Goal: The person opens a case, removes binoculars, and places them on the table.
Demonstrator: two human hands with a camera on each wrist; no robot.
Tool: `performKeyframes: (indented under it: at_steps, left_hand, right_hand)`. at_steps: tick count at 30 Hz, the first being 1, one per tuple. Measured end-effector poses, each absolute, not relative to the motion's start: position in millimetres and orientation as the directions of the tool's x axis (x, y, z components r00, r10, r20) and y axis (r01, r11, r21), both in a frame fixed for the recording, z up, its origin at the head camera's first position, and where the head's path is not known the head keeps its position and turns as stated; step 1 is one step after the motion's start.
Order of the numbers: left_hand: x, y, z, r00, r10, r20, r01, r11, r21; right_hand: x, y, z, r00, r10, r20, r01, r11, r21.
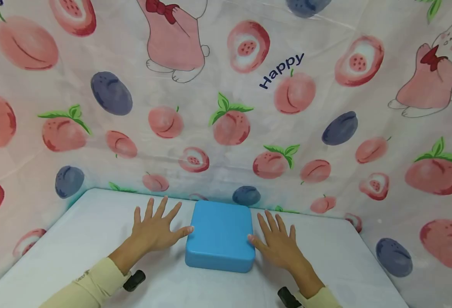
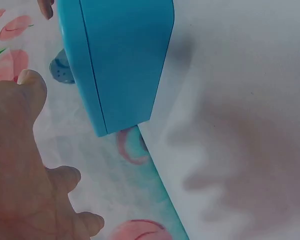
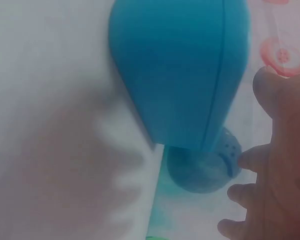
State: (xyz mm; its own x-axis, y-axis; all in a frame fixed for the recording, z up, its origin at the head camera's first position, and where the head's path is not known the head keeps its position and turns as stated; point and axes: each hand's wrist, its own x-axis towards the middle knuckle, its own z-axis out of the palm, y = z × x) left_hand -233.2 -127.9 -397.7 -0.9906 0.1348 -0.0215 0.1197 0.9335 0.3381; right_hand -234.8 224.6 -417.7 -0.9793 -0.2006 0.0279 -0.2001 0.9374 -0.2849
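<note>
A blue box [image 1: 222,235] with rounded corners sits on the white table near its far edge. Its side walls show a thin seam below the top in both wrist views, where the box [image 2: 125,60] and its shadow appear. To its left my left hand [image 1: 154,231] is held palm down with fingers spread, the thumb tip close to the box's left edge. On the other side my right hand [image 1: 279,246] mirrors it, its thumb by the right edge. Whether either thumb touches the box, I cannot tell. Neither hand holds anything.
The white table [image 1: 133,282] ends just behind the box. Beyond it hangs a curtain [image 1: 195,94] printed with peaches, plums and rabbits, which also runs along both sides. Dark wrist cameras [image 1: 134,280] are strapped under each cream sleeve [image 1: 91,284].
</note>
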Motion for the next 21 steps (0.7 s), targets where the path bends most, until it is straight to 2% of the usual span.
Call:
performKeyframes:
  at_steps: [14, 21]
  left_hand:
    - [-235.2, -123.1, -409.0, -0.986, 0.162, -0.033, 0.139, 0.92, 0.366]
    - [-238.9, -121.1, -413.2, -0.98, 0.185, -0.066, 0.141, 0.899, 0.415]
  right_hand:
    - [-235.5, 222.2, -425.9, -0.98, -0.199, 0.023, -0.196, 0.93, -0.312]
    - [-233.3, 221.8, -430.5, -0.98, -0.201, 0.018, -0.192, 0.902, -0.386]
